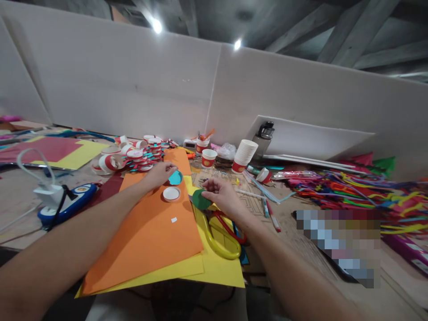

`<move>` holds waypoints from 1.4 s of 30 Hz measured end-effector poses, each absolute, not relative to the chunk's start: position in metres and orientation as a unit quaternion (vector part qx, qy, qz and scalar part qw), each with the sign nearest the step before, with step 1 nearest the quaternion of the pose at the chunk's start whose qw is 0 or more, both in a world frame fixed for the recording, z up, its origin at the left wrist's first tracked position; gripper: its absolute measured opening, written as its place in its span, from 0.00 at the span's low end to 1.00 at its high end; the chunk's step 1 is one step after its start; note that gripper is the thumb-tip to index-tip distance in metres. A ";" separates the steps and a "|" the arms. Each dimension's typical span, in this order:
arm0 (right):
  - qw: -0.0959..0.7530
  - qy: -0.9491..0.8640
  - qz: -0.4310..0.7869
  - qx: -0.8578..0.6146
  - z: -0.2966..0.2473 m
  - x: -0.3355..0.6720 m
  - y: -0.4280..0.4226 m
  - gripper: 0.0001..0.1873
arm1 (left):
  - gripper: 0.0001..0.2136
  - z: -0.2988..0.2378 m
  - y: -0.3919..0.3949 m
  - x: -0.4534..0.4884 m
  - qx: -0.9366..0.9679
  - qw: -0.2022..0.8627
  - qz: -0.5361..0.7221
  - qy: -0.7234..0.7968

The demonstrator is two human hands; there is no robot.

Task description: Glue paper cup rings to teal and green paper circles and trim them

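My left hand (161, 174) has bent, closed fingers at the back rim of a short cut paper cup (181, 182) with a teal disc (174, 177) inside; the fingertips are partly hidden. Just in front, a white round cup piece (171, 194) lies on orange paper (150, 232). A green paper disc (200, 199) is at the thumb of my right hand (220, 194), whose fingers are curled in a pinch. Scissors (214, 243) with yellow and red handles lie below the right hand, partly covered by the disc. A small white scrap (174, 220) sits on the orange paper.
Cut red-and-white cup pieces (137, 154) cluster behind my left hand. A paper cup (208, 158), a cup stack (245, 156) and a bottle (262, 142) stand behind. Colourful strips (334, 187) and a pixelated phone-like object (337, 249) lie right; a blue power strip (68, 205) lies left.
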State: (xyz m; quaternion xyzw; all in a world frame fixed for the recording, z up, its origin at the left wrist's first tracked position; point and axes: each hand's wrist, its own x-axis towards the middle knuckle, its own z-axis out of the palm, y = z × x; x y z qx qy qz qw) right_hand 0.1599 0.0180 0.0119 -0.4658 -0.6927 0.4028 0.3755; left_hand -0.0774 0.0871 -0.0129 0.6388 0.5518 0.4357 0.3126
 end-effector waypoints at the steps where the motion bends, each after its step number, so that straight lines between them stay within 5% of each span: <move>1: 0.374 -0.691 0.406 -0.467 0.012 0.160 0.018 0.09 | 0.08 -0.015 0.087 -0.077 0.626 0.338 0.431 0.556; 5: 0.373 -0.672 0.430 -0.474 0.011 0.159 0.016 0.10 | 0.06 -0.020 0.085 -0.076 0.609 0.363 0.444 0.548; 12: 0.416 -0.661 0.423 -0.458 0.007 0.159 0.019 0.10 | 0.06 -0.002 0.076 -0.070 0.646 0.231 0.497 0.530; 17: 0.480 -0.626 0.438 -0.431 0.006 0.158 0.017 0.12 | 0.17 0.015 0.046 -0.040 0.680 0.392 0.433 0.443; 22: 0.509 -0.602 0.457 -0.413 0.011 0.153 0.009 0.13 | 0.15 0.009 0.030 -0.019 0.657 0.528 0.404 0.356; 26: 0.487 -0.624 0.444 -0.419 0.011 0.151 0.005 0.10 | 0.11 0.003 0.030 -0.018 0.647 0.535 0.403 0.363; 36: 0.448 -0.689 0.275 -0.499 0.033 0.178 0.034 0.10 | 0.11 0.015 0.030 -0.031 0.442 0.704 0.475 0.290; 42: 0.403 -0.681 0.153 -0.592 0.036 0.182 0.101 0.28 | 0.07 0.015 0.034 -0.038 0.386 0.740 0.483 0.264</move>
